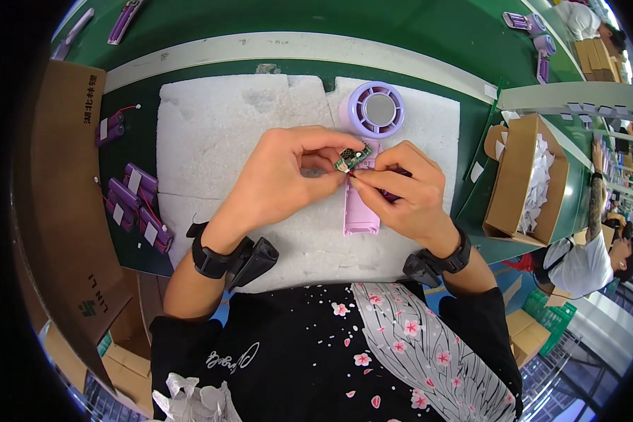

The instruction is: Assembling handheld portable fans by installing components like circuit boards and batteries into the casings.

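Between the thumb and fingers of my left hand (285, 165) is a small green circuit board (353, 157), tilted, with a white connector on its edge. My right hand (415, 186) is closed, its thumb and forefinger pinched at that connector; what the tips grip is mostly hidden. A dark purple battery pack (389, 195) shows partly between its fingers. Under both hands lies the open pink handle shell (361, 214) of a handheld fan. Its round lilac fan head (353, 112) points away from me, with a silver disc in the middle.
A white foam pad (211, 133) covers the green bench. Purple battery packs (139, 181) with wires lie left, beside a tall cardboard box (63, 211). At right stands an open carton (506, 176) with white wrapping. More fans (544, 46) lie beyond the pale rail. A person (584, 264) is at far right.
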A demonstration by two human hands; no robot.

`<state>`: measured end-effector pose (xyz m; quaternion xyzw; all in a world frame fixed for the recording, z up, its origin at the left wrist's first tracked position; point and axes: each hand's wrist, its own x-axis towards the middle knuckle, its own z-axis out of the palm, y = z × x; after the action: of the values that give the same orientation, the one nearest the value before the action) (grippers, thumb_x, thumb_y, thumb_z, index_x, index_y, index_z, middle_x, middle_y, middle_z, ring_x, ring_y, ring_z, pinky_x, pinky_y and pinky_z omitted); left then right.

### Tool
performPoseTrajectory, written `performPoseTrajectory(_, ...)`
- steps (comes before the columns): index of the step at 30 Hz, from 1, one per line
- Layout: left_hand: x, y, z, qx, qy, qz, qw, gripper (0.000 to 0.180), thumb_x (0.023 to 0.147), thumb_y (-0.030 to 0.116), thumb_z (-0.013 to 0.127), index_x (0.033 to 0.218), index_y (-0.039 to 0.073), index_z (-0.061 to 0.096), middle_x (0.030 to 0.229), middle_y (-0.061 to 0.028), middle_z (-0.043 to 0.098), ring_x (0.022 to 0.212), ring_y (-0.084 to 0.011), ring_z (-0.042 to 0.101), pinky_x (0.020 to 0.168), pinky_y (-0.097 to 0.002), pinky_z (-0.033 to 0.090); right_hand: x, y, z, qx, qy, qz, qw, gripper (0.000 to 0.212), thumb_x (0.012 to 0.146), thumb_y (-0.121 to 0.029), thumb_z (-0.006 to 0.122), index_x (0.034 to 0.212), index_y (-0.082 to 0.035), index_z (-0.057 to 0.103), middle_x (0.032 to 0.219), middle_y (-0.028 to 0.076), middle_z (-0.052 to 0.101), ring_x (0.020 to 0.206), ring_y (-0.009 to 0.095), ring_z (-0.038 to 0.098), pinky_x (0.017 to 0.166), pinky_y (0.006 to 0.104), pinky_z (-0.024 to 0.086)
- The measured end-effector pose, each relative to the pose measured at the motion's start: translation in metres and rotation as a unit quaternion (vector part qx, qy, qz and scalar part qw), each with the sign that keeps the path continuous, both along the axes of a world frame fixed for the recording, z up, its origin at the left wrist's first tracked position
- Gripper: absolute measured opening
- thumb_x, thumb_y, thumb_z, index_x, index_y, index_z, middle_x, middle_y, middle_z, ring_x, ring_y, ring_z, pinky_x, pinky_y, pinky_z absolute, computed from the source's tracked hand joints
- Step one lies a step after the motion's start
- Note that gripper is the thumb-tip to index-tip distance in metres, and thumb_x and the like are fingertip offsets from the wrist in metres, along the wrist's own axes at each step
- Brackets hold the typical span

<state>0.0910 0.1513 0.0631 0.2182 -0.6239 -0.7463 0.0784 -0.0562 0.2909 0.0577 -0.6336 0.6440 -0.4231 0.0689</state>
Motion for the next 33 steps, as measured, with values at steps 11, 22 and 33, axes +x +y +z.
performPoseTrajectory(11, 0.001, -0.001, 0.002, -0.243, 0.047, -0.021, 0.969, 0.045, 0.069, -0.006, 0.062, 0.113, 0.003, 0.068, 0.095, -0.0119, 0.068, 0.075, -0.0157, 0.065, 0.069, -0.025, 0.052, 0.01, 0.003, 0.002, 0.033, -0.112, -0.077, 0.99, 0.031, 0.069, 0.002, 0.075, 0.098, -0.001, 0.065, 0.084, 0.008, 0.06, 0.064, 0.014, 0.059, 0.055, 0.0252, 0.047)
performPoseTrajectory(22, -0.002, 0.001, 0.002, -0.238, 0.047, 0.014, 0.97, 0.034, 0.07, -0.003, 0.065, 0.103, -0.002, 0.069, 0.094, -0.0127, 0.069, 0.075, -0.0187, 0.067, 0.07, -0.0266, 0.054, 0.012, 0.0, 0.012, 0.069, -0.04, -0.108, 0.991, 0.038, 0.064, -0.001, 0.08, 0.099, -0.002, 0.064, 0.093, 0.01, 0.061, 0.061, 0.012, 0.059, 0.054, 0.0235, 0.048)
performPoseTrajectory(33, -0.001, -0.002, 0.001, -0.211, 0.035, 0.012, 0.977, 0.029, 0.07, -0.004, 0.067, 0.099, -0.003, 0.07, 0.086, -0.0106, 0.068, 0.069, -0.0143, 0.065, 0.066, -0.0256, 0.053, 0.009, -0.002, 0.007, 0.062, -0.056, -0.119, 0.989, 0.038, 0.063, -0.002, 0.082, 0.098, -0.003, 0.068, 0.087, 0.006, 0.062, 0.061, 0.011, 0.059, 0.054, 0.0233, 0.048)
